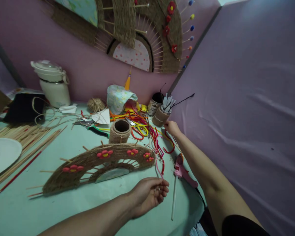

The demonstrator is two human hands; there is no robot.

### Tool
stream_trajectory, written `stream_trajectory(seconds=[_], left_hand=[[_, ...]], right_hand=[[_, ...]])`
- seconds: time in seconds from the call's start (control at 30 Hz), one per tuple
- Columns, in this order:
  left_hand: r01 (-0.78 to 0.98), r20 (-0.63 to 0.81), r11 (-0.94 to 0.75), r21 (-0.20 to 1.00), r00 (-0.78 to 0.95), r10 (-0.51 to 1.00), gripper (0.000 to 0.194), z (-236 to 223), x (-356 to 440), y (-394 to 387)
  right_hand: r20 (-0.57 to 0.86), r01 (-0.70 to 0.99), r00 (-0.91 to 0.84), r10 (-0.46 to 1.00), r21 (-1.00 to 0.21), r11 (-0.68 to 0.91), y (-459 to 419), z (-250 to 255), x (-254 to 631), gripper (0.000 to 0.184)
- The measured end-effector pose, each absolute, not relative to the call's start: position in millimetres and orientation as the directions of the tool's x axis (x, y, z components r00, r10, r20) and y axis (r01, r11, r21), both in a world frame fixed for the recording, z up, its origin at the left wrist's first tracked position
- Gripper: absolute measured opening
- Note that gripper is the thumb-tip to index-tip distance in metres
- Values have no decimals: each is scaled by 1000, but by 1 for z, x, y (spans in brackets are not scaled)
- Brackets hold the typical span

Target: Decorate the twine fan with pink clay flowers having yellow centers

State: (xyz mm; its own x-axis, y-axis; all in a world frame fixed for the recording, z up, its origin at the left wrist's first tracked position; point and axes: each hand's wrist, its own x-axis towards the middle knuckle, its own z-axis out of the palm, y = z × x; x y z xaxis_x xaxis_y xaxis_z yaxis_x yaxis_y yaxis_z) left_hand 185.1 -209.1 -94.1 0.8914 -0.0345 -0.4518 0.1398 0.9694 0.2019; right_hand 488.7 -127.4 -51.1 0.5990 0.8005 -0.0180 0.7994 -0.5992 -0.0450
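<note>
Nearest on the table [108,208], my left hand [151,196] is palm up with its fingers curled; a pink stem [158,169] meets its fingertips, though I cannot tell whether they grip it. To its right lies a pink glue gun [183,170]. The twine-wrapped arch [86,159], with red flowers, sits beyond and to the left of that hand, not touching it. Behind the arch stands a twine roll [120,132], with scissors [138,130] to its right. Farther right, my right hand [172,127] is bent beside a twine-wrapped cup [159,117]; I cannot tell what it grasps. At the far wall hangs a larger decoration [172,59].
</note>
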Motion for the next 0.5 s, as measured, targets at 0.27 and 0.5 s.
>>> stream_trajectory(seconds=[0.27,0.5], left_hand=[[141,-430,963,228,902,-30,18,-93,186,-209],[143,-424,962,231,905,-33,18,-95,186,-210]], right_hand=[[-24,703,710,704,81,-706,-107,-73,499,34],[-44,699,715,698,88,-710,-99,-71,488,37]])
